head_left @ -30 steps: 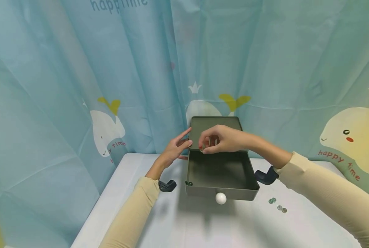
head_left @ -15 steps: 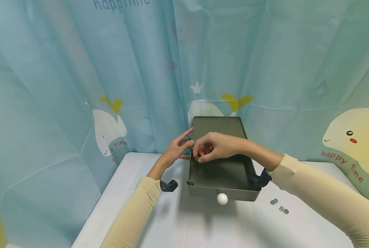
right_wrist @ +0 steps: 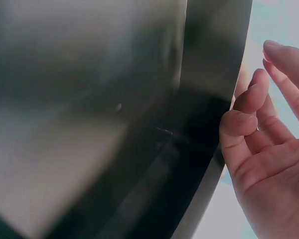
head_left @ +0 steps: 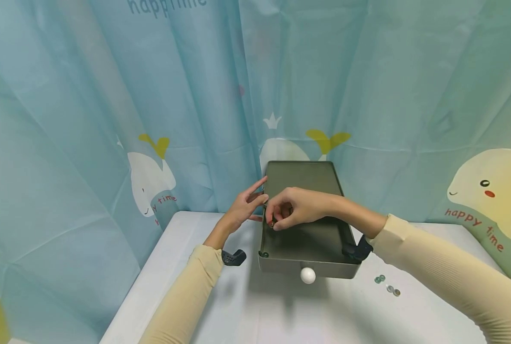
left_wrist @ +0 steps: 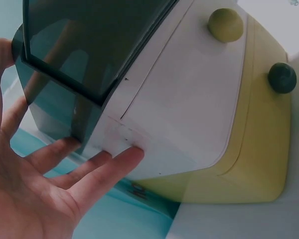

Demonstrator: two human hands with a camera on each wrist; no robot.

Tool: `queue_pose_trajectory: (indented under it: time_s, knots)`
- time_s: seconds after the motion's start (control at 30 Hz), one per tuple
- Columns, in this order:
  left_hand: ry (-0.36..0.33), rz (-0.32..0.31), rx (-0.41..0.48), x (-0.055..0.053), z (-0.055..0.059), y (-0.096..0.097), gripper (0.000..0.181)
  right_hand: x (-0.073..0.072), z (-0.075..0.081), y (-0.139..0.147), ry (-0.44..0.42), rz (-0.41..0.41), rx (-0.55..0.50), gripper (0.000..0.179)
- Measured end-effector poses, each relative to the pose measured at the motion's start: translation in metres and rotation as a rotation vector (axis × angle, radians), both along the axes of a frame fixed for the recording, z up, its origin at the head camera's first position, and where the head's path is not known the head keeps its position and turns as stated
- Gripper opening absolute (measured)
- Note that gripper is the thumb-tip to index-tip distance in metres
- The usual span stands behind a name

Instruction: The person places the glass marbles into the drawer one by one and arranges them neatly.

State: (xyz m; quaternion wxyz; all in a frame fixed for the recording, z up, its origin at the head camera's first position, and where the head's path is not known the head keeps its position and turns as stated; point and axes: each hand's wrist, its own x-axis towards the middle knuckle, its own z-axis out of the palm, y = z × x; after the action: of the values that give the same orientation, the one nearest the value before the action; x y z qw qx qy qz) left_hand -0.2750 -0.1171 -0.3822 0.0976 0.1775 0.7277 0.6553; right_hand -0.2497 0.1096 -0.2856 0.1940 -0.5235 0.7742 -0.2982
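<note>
The dark grey-green top drawer, with a white knob, stands pulled out of a small cabinet. My right hand is over the drawer's left wall, pinching a small round reddish-gold thing between thumb and fingertips. In the right wrist view the fingers of that hand are curled at the drawer's rim, and the small thing is hidden. My left hand rests its spread fingers against the cabinet's left side. A small green round piece lies in the drawer's front left corner.
Small green discs and silvery discs lie on the white table right of the drawer. Below the open drawer are a white drawer with a yellow knob and a yellow one with a green knob. A curtain hangs behind.
My right hand has come down and nearer, slightly leftward, from over the cabinet top to the drawer's left wall, still pinching the small thing. The left hand has stayed in place.
</note>
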Motion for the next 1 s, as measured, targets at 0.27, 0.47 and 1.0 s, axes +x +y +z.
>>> queue_pose_trajectory:
  time_s: [0.27, 0.47, 1.0]
  knots:
    - [0.002, -0.002, 0.001, -0.0005, -0.0009, -0.0003, 0.062, 0.0001, -0.0018, -0.0007, 0.000, 0.017, -0.006, 0.010]
    - [0.002, -0.001, 0.000, 0.0007, 0.0002, 0.0000, 0.061, 0.0006, -0.0013, -0.0009, 0.003, 0.016, -0.010, 0.010]
    - [0.021, 0.005, -0.006, -0.0013, -0.0025, 0.0005, 0.060, 0.0001, 0.0017, 0.0048, 0.007, -0.027, -0.014, 0.032]
